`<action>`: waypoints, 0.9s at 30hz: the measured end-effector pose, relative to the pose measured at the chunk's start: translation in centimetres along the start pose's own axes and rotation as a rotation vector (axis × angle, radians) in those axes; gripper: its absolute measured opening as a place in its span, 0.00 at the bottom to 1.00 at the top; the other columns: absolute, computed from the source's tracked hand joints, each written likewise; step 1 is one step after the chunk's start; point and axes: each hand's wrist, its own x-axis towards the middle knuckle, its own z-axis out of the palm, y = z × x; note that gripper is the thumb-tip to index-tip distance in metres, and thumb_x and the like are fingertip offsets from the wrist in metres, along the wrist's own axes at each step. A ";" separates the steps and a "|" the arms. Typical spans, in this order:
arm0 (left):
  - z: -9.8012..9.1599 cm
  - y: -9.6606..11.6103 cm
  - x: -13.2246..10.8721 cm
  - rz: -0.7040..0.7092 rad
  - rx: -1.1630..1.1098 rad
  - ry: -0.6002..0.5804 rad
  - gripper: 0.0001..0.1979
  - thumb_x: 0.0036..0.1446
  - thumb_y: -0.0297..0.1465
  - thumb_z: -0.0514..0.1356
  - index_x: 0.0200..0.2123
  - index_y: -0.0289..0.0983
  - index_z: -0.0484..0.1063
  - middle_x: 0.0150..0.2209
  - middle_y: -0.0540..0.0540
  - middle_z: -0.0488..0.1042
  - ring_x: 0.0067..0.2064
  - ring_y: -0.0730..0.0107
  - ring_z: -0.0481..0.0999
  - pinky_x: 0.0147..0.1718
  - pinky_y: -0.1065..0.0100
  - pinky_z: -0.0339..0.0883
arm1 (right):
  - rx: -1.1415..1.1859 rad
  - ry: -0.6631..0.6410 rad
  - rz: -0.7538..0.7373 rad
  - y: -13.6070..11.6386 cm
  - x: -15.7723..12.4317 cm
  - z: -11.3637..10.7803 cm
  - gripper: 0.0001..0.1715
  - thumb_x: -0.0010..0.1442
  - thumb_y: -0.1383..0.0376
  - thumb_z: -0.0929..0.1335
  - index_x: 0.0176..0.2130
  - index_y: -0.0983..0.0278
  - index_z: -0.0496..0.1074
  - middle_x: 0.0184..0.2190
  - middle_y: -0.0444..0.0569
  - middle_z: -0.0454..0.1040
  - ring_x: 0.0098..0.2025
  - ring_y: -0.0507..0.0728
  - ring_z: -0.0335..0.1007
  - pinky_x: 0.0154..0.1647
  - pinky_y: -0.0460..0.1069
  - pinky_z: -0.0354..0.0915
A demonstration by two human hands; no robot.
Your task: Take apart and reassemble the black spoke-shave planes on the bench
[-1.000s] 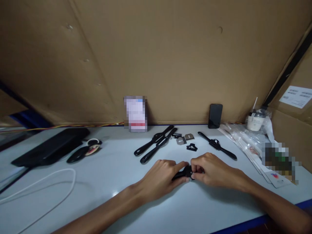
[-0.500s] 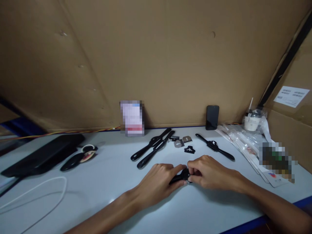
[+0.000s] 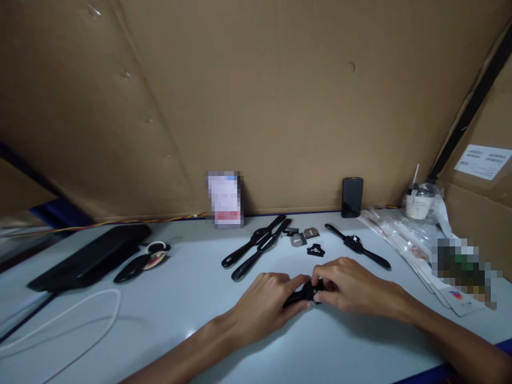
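A black spokeshave (image 3: 298,296) lies low over the table in front of me. My left hand (image 3: 266,298) is closed round its left handle, thumb and forefinger on either side. At the tool's middle, the fingers of my right hand (image 3: 340,285) are pinched together on the body; any small part between those fingertips is hidden. Just beyond my hands is a black cap plate (image 3: 316,250). Two grey metal blades, one (image 3: 298,240) left of the other (image 3: 312,233), lie behind it. Two more black spokeshaves (image 3: 250,248) (image 3: 260,253) rest side by side at left, another (image 3: 358,245) at right.
Against the cardboard wall lean a phone (image 3: 352,197) and a blurred card (image 3: 226,200). Plastic packets (image 3: 412,256) and a bagged cup (image 3: 418,205) stand at right. On the left are a black case (image 3: 92,256), a dark oval object (image 3: 132,268) and a white cable (image 3: 114,306).
The whole view has shifted slightly, so everything appears a little further right and lower. Both hands keep their hold on the spokeshave; the right fingers have shifted slightly at its middle.
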 end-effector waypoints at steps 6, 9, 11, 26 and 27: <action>-0.1 0.1 0.0 -0.004 0.009 0.009 0.19 0.71 0.46 0.56 0.48 0.37 0.75 0.30 0.45 0.80 0.32 0.56 0.79 0.28 0.64 0.58 | -0.007 -0.012 -0.015 0.0 0.2 0.4 0.09 0.60 0.72 0.70 0.41 0.63 0.79 0.27 0.44 0.75 0.28 0.52 0.65 0.31 0.47 0.56; -0.2 0.1 -0.1 0.011 0.011 0.030 0.19 0.71 0.46 0.55 0.46 0.37 0.75 0.30 0.45 0.79 0.31 0.58 0.79 0.28 0.64 0.58 | -0.006 -0.027 -0.030 -0.1 0.1 0.3 0.09 0.60 0.72 0.70 0.41 0.63 0.78 0.26 0.44 0.75 0.28 0.52 0.64 0.31 0.47 0.56; -0.2 0.1 -0.1 0.022 0.008 0.051 0.19 0.71 0.46 0.54 0.47 0.37 0.75 0.29 0.45 0.79 0.30 0.59 0.78 0.27 0.64 0.58 | 0.011 -0.041 -0.042 -0.2 0.1 0.1 0.11 0.60 0.72 0.70 0.42 0.63 0.78 0.27 0.43 0.75 0.28 0.52 0.64 0.30 0.46 0.56; -0.6 0.3 -0.1 0.012 0.038 0.013 0.18 0.70 0.45 0.56 0.48 0.38 0.76 0.31 0.45 0.80 0.32 0.58 0.80 0.27 0.66 0.59 | 0.157 -0.143 0.010 0.9 0.3 -1.1 0.08 0.57 0.71 0.74 0.40 0.64 0.79 0.27 0.41 0.74 0.27 0.49 0.65 0.29 0.44 0.57; -0.6 0.3 -0.1 0.011 0.029 0.011 0.17 0.70 0.44 0.56 0.50 0.38 0.76 0.31 0.45 0.80 0.32 0.57 0.80 0.28 0.66 0.60 | 0.123 -0.114 0.013 0.8 0.3 -0.9 0.05 0.57 0.70 0.74 0.37 0.64 0.78 0.25 0.40 0.72 0.26 0.49 0.63 0.28 0.45 0.56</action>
